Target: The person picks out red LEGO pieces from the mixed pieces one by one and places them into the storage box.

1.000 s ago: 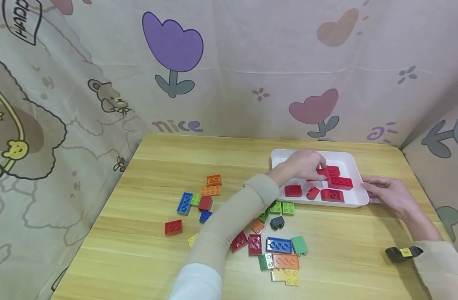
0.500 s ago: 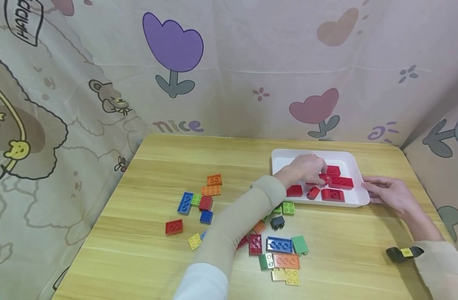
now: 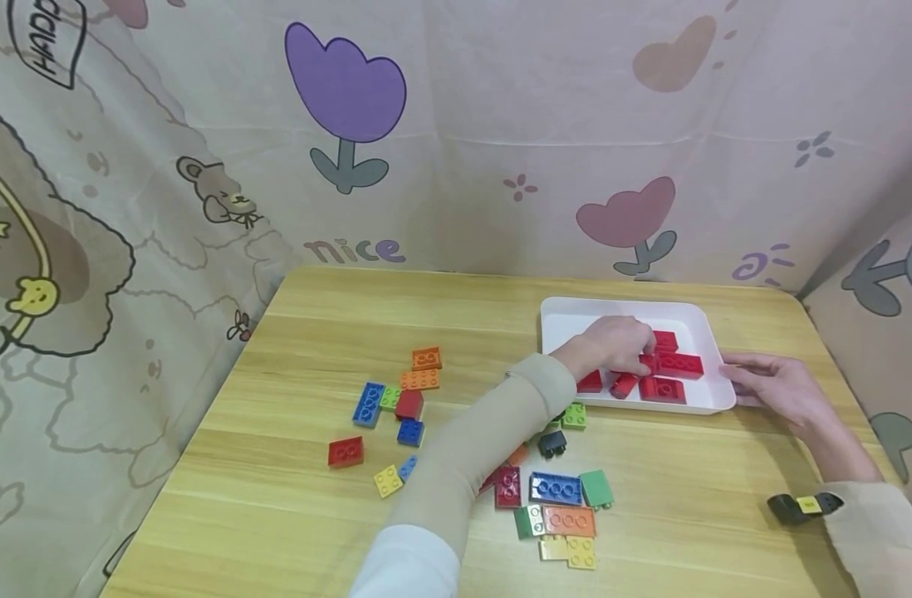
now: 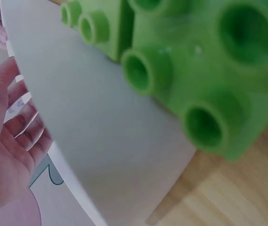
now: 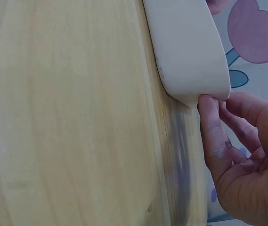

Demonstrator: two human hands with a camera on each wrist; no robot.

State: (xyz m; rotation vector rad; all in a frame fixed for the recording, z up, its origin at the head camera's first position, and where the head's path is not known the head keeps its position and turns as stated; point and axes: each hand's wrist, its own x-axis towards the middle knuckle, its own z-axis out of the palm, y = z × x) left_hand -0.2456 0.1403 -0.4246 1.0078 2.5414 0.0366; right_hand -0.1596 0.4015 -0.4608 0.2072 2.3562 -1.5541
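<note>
Nearest you on the wooden table [image 3: 239, 531] lie two yellow bricks [image 3: 581, 552], side by side, with an orange brick [image 3: 570, 521] just behind them. Next come a dark red brick [image 3: 507, 487], a long blue brick [image 3: 556, 488] and a flat green brick [image 3: 596, 488] in a row, then a black brick [image 3: 552, 443]. Your left sleeve [image 3: 493, 440] crosses and partly hides this group; to its left a second scatter includes a red block [image 3: 345, 453] set apart. Light green bricks [image 3: 574, 415] sit beside the near wall of the white tray [image 3: 695, 322].

Red bricks [image 3: 678, 365] lie inside the tray. Your left hand [image 3: 615, 342] reaches in above them, fingers bent downward and partly closed, touching one near the middle; you cannot tell whether they pinch it. Your right hand [image 3: 779, 388] holds the tray's right end, thumb and forefinger brought close together at the corner, the other fingers loosely bent. Beyond the table's far edge hangs a printed curtain [image 3: 486, 100] with a purple tulip [image 3: 345, 87].
</note>
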